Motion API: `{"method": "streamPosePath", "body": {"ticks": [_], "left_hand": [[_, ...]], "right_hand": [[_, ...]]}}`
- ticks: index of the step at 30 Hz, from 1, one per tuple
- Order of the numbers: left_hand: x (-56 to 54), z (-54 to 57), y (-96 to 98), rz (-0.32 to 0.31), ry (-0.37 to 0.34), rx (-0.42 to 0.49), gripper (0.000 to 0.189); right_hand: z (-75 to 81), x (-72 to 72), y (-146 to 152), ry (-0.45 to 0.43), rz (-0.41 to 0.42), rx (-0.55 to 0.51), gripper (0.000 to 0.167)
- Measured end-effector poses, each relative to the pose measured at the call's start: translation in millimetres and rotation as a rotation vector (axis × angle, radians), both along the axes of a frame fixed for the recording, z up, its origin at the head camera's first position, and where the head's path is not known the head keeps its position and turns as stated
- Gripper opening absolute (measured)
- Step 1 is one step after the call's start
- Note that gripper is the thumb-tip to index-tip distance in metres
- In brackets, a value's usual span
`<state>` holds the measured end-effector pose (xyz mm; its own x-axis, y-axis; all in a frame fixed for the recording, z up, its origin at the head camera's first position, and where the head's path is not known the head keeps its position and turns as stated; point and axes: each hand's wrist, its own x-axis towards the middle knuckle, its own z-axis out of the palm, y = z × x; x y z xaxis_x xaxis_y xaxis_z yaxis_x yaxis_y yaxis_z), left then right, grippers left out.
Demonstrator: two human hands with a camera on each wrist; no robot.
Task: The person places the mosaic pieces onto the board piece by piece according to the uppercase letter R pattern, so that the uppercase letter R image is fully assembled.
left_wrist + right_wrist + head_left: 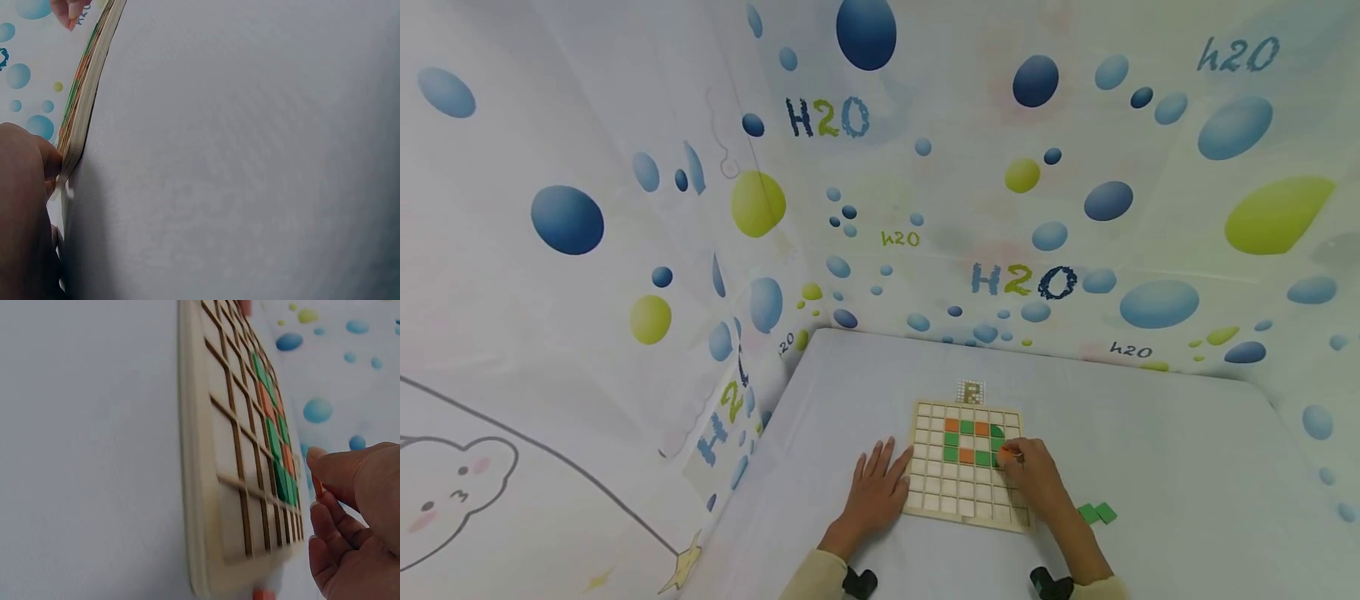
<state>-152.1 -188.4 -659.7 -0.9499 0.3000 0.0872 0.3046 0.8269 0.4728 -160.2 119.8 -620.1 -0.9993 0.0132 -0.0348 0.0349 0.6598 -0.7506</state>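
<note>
A wooden grid board lies on the white table, with green and orange square tiles set in its upper cells around a bare middle. My left hand rests with its fingers spread, touching the board's left edge. Over the right side of the board, my right hand pinches a small orange tile between thumb and fingertips. In the right wrist view this tile shows edge-on, held clear of the board. A dark green tile sits in the grid near it. The hand hides some cells in the head view.
Loose green tiles lie on the table right of the board, beside my right forearm. A small pattern card lies just beyond the board's far edge. Printed cloth hangs behind the table. Each wrist wears a dark device.
</note>
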Motion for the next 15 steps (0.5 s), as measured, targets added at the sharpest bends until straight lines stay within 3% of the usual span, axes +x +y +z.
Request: {"method": "streamPosePath", "body": {"ticks": [7, 15], "left_hand": [[0.8, 0.8, -0.3, 0.004, -0.003, -0.01, 0.051], [0.4, -0.3, 0.8, 0.006, 0.02, -0.006, 0.05]], "right_hand": [[-5.8, -0.1, -40, 0.037, 0.061, -0.006, 0.026], [-15.7, -0.4, -69, 0.142, 0.108, 0.126, 0.026]]}}
